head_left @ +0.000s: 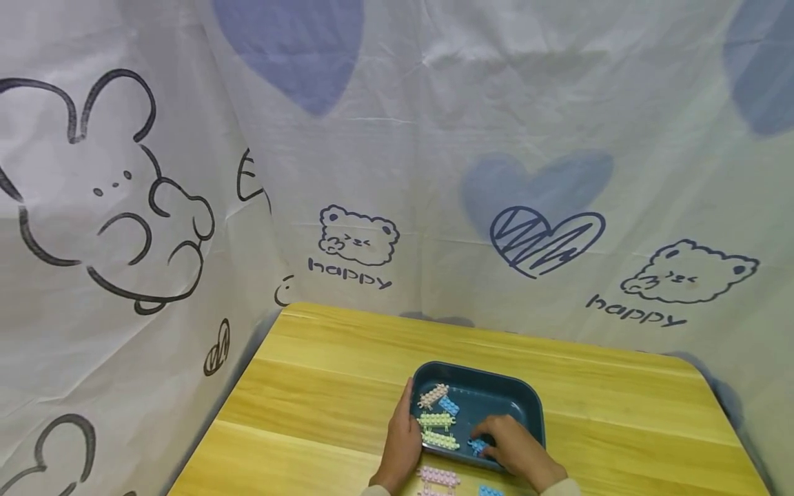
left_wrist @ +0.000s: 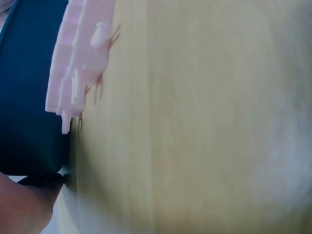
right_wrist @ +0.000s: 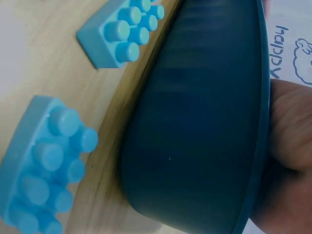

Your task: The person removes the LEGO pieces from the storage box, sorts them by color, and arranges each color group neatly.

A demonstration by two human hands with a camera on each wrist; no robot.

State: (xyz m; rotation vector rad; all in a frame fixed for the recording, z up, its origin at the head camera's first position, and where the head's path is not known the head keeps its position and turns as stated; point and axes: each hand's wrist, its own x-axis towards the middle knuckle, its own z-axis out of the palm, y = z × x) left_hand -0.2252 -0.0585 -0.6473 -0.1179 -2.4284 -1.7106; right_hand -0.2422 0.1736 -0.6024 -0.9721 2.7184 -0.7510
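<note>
My left hand [head_left: 402, 441] lies along the left outer side of a dark teal tray [head_left: 496, 386], its fingers extended and touching the wall. Inside the tray, near its front wall, my right hand [head_left: 511, 444] pinches a small blue building block piece [head_left: 476, 446] between thumb and fingers. Left of that piece are two pale green studded block strips [head_left: 439, 440], a blue block [head_left: 449, 405] and a peach block strip [head_left: 433, 396]. The right wrist view shows the right hand [right_wrist: 292, 146] beyond the tray's rim; its fingertips are hidden there.
Pink block strips [head_left: 438, 476] lie on the wooden table [head_left: 298, 406] in front of the tray. Blue blocks [right_wrist: 41, 165] lie there too, further right. A white printed cloth [head_left: 434, 138] hangs behind the table and along its left side.
</note>
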